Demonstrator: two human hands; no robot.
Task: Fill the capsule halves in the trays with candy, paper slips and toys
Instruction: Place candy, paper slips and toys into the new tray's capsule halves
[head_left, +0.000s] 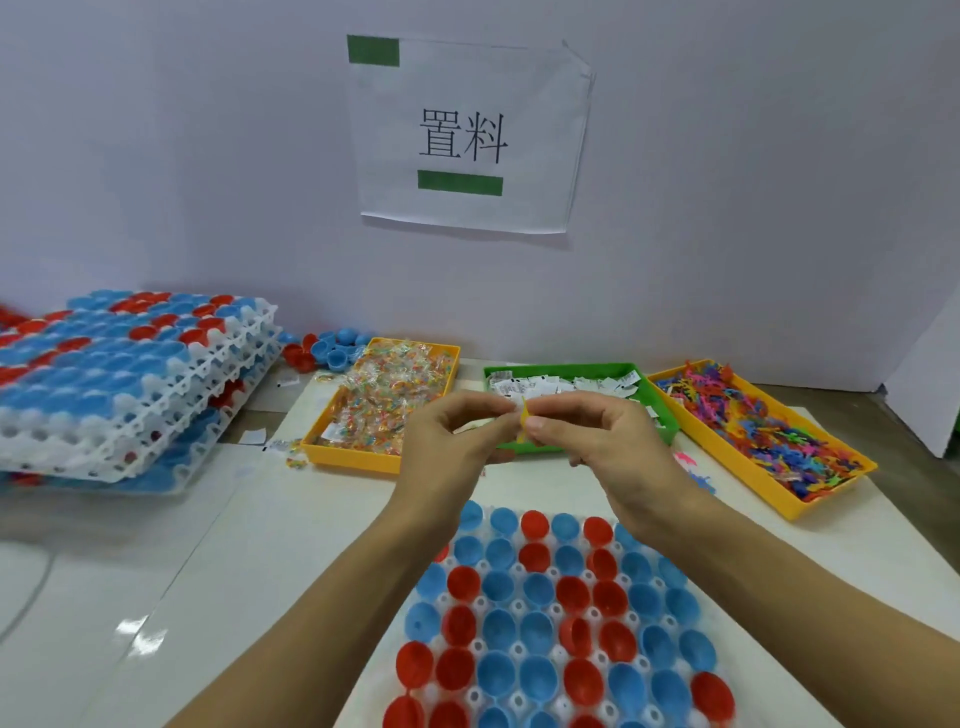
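A white tray (524, 649) lies in front of me, holding several red and blue capsule halves, open side up; those I can see into look empty. Above its far edge my left hand (452, 441) and my right hand (587, 436) meet, both pinching a small yellow piece (523, 418) between their fingertips. Behind them stand three bins: a yellow bin of wrapped candy (384, 400), a green bin of paper slips (576, 387), partly hidden by my hands, and a yellow bin of colourful plastic toys (763, 431).
A stack of white trays (130, 384) with red and blue capsule halves sits at the left. Loose capsule halves (327, 348) lie behind the candy bin. A few stray candies and toys lie on the table beside the bins. A paper sign (467, 135) hangs on the wall.
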